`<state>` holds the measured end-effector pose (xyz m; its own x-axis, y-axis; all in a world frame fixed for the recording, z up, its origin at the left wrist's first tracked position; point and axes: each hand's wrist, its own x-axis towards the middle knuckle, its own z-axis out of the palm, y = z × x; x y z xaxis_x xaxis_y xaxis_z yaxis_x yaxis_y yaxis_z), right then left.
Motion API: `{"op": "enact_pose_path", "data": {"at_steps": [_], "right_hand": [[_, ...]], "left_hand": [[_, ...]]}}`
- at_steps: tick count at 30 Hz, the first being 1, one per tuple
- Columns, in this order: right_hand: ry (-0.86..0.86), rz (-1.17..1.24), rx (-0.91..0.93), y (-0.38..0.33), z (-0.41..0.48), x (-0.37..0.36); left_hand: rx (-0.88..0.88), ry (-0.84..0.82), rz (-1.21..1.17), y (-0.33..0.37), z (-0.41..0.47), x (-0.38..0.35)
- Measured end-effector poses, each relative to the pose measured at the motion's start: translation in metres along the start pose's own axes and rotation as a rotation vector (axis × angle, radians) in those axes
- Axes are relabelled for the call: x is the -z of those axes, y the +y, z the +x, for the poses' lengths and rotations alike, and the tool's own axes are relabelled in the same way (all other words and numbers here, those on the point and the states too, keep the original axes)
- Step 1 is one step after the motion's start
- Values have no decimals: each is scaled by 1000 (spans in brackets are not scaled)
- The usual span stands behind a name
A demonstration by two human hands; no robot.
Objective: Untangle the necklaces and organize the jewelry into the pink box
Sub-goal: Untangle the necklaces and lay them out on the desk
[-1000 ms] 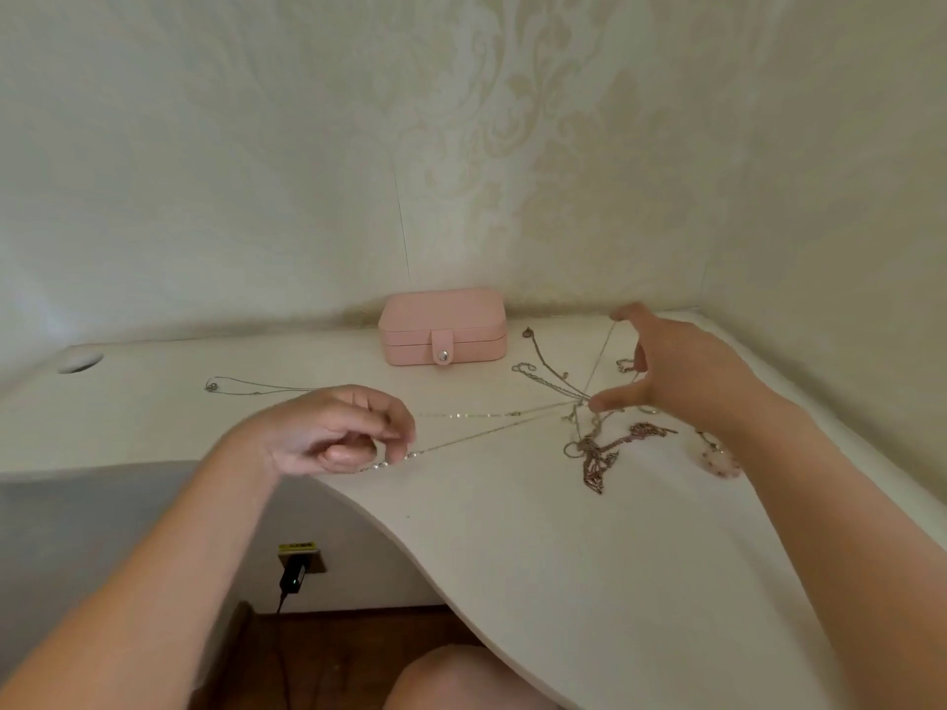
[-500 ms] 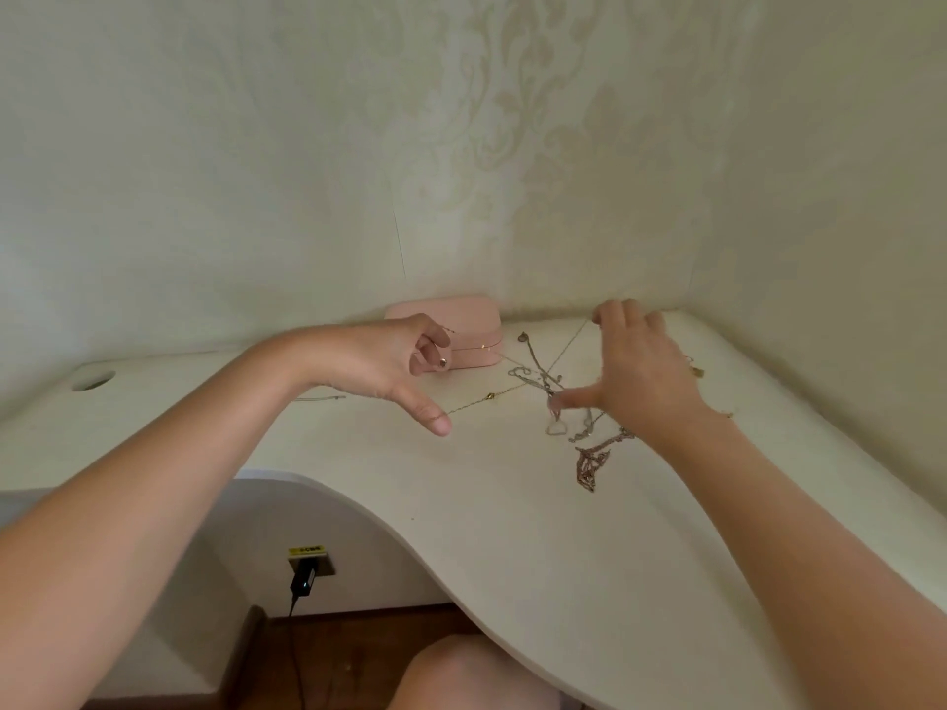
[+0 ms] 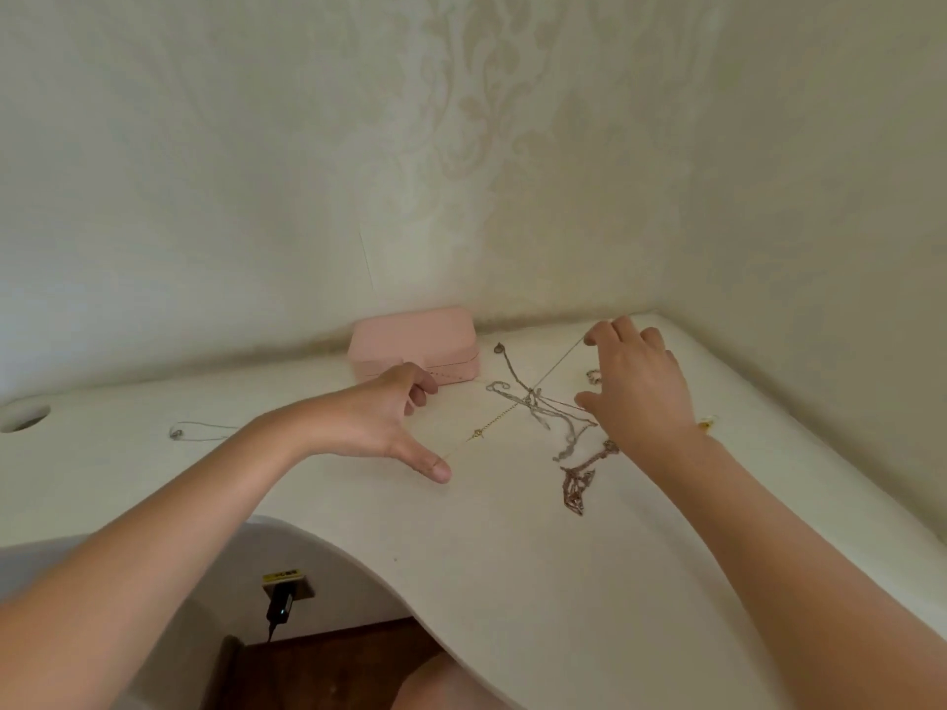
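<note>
The closed pink box (image 3: pixel 415 340) stands against the back wall. To its right a knot of tangled necklaces (image 3: pixel 538 407) lies on the white desk (image 3: pixel 512 581), and a rose-coloured chain (image 3: pixel 576 486) trails from it toward me. My left hand (image 3: pixel 379 422) is in front of the box; a thin gold chain (image 3: pixel 487 427) runs taut from its thumb and curled fingers to the knot. My right hand (image 3: pixel 635 392) hovers right of the knot, its raised fingertips holding a fine silver chain (image 3: pixel 558 363) stretched to the knot.
A separate silver necklace (image 3: pixel 205 433) lies at the left, near a round hole (image 3: pixel 23 417) in the desk. A small ring-like piece (image 3: pixel 593 375) and a gold piece (image 3: pixel 707 425) lie by my right hand. The desk's front edge curves inward; a plugged wall socket (image 3: pixel 282 597) sits below.
My left hand has moved from near the desk's front edge up to the pink box, drawing the gold chain taut. My right hand has shifted slightly, keeping its chain raised.
</note>
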<state>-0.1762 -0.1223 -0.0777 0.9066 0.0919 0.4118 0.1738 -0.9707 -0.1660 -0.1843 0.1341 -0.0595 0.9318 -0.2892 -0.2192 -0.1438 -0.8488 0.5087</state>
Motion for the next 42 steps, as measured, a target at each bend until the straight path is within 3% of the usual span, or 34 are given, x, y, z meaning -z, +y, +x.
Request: {"op": "enact_pose_path", "data": {"at_steps": [3,6,13,23,29,33,37,39,42], "right_hand": [[40,162,59,-6,-2,-2],[50,448,78,-19,-5,-3],[-81,1068,-30,-29,-7,1],[-163,1088,-61,-30,-6,8],[-164,903,-93,-35,-11,8],[-156,896,-141,-35,-9,8],[-167,1131,-320,-27,-2,8],[-229,1146,-352,-27,-3,8],[-276,1129,-339,-29,-3,6]], "left_hand": [[-5,-8,-39,-11,-1,-17],[-48,-2,65,-19,-5,-34],[-152,21,-3,-5,-4,-63],[-125,158,-20,21,-8,-46],[-290,331,-497,48,2,-62],[-321,426,-622,51,12,-72],[-289,306,-1012,43,19,-72],[-300,202,-1226,45,20,-79],[-301,175,-1406,48,21,-83]]}}
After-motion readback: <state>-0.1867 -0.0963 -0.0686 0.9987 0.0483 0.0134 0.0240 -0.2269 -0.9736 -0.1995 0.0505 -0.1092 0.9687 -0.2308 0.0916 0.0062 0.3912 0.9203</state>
